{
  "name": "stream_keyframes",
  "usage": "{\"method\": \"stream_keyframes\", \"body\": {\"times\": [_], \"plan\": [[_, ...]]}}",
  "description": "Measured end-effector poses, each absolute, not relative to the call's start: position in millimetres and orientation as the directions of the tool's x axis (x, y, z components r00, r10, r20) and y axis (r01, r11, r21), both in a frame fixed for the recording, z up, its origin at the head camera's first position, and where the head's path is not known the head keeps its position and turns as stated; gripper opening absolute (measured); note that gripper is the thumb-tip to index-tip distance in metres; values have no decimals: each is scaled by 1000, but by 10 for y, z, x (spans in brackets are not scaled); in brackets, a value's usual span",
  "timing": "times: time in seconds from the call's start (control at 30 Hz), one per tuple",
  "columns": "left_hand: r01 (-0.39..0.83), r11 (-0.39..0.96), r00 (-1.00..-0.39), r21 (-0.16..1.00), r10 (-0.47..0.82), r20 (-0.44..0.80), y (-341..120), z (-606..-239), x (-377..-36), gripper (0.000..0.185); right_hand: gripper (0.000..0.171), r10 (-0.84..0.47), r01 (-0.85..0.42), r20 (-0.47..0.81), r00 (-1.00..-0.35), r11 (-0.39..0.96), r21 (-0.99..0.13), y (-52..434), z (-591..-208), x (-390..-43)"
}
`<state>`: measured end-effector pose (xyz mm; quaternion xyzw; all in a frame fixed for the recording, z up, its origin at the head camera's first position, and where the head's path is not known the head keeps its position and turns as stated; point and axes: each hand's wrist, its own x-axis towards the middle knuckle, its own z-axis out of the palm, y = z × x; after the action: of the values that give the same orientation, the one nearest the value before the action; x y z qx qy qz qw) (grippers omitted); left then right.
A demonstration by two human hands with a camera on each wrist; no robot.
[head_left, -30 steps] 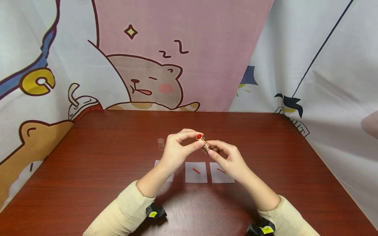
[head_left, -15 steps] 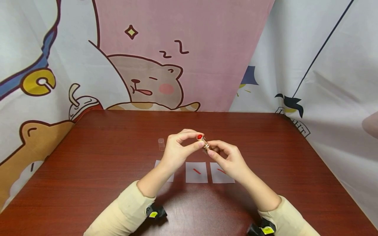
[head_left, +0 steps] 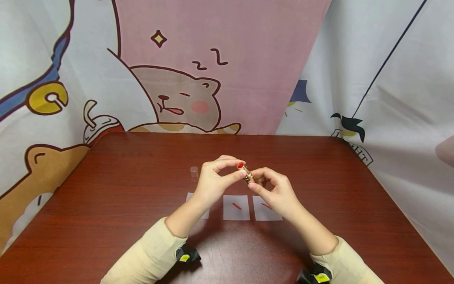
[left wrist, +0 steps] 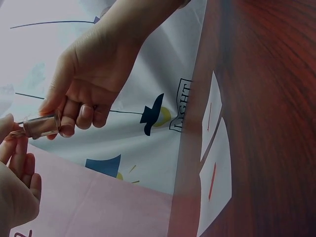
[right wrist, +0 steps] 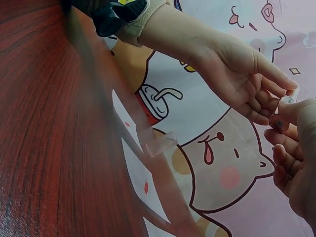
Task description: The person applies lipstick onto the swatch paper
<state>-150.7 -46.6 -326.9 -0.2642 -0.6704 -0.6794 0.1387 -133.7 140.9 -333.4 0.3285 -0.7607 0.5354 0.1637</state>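
Note:
A gold lipstick point(head_left: 247, 176) is held up over the table between both hands, its open end tilted up and left in the head view. Red shows just inside that rim. My left hand point(head_left: 210, 179) pinches the upper tube between thumb and fingers. Lower down, my right hand point(head_left: 278, 191) grips the base with thumb and fingertips. The left wrist view shows the tube point(left wrist: 43, 126) lying sideways between the two hands. From the right wrist, the round base end point(right wrist: 279, 122) faces the camera, partly covered by fingers.
Below the hands lie three white paper squares: a middle one point(head_left: 234, 215), a right one point(head_left: 264, 215) and a left one point(head_left: 205, 215) partly behind the left wrist. Each bears a red mark. A clear cap point(head_left: 194, 174) stands behind the left paper on the brown table point(head_left: 142, 189).
The red lipstick tip has sunk lower into its tube. My right fingers have shifted slightly on the base; both hands otherwise stay in place.

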Motion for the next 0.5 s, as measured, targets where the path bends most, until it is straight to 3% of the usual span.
{"method": "stream_keyframes", "body": {"times": [0.5], "plan": [[548,-52,-820,835,165,548,-459,-3279,-1515,19,21,-295,-654,588,-753,235,-719,1353,-3198,-1238]]}}
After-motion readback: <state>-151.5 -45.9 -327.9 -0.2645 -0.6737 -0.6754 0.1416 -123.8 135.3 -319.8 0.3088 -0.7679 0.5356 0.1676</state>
